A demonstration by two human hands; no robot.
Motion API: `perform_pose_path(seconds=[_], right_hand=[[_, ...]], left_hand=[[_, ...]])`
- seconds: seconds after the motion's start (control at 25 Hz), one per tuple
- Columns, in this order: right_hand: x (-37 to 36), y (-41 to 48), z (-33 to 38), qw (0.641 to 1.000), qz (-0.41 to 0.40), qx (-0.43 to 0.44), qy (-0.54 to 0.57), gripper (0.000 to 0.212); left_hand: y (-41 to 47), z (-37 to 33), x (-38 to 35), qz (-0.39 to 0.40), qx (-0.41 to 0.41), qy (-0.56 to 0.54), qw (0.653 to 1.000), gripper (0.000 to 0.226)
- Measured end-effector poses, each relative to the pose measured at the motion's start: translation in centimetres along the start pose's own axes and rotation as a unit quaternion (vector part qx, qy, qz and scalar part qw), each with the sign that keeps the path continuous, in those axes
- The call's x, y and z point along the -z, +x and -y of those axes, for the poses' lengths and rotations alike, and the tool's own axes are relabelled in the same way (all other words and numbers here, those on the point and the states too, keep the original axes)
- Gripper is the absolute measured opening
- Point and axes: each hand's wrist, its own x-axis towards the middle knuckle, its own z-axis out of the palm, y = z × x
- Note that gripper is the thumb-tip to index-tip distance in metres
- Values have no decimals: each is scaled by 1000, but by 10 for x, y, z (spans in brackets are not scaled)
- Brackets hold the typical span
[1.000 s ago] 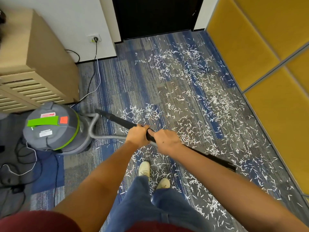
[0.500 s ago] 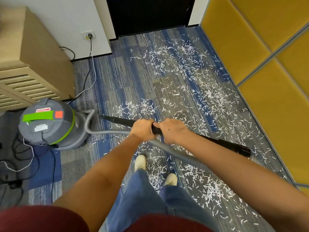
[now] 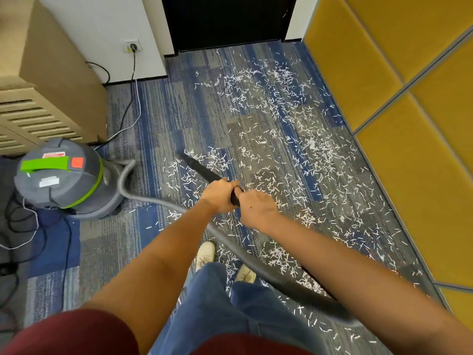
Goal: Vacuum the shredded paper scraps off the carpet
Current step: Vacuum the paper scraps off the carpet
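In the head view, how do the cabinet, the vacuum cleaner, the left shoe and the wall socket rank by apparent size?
1. cabinet, cut by the frame
2. vacuum cleaner
3. left shoe, partly hidden
4. wall socket, farther away, so this last pair is unsure.

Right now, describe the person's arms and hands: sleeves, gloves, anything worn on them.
The left hand and right hand are bare: no gloves, rings or watch show. The left arm is uncovered up to a short dark red sleeve. The right arm is uncovered too; its sleeve is out of view.
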Motion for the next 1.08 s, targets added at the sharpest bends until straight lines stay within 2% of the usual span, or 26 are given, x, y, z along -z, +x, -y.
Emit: perform_pose_path(seconds=[0.36, 0.76, 1.08], right_hand=[[8, -3, 11, 999, 9, 23, -29, 60], [1, -14, -24, 996, 2, -89, 31, 54], [-5, -35, -35, 998, 20, -53, 19, 52]], left_hand=[[-15, 9, -3, -27, 38, -23, 999, 36], [15, -43, -1, -5, -25, -111, 993, 38], [0, -54, -7, 11, -20, 5, 1000, 30]])
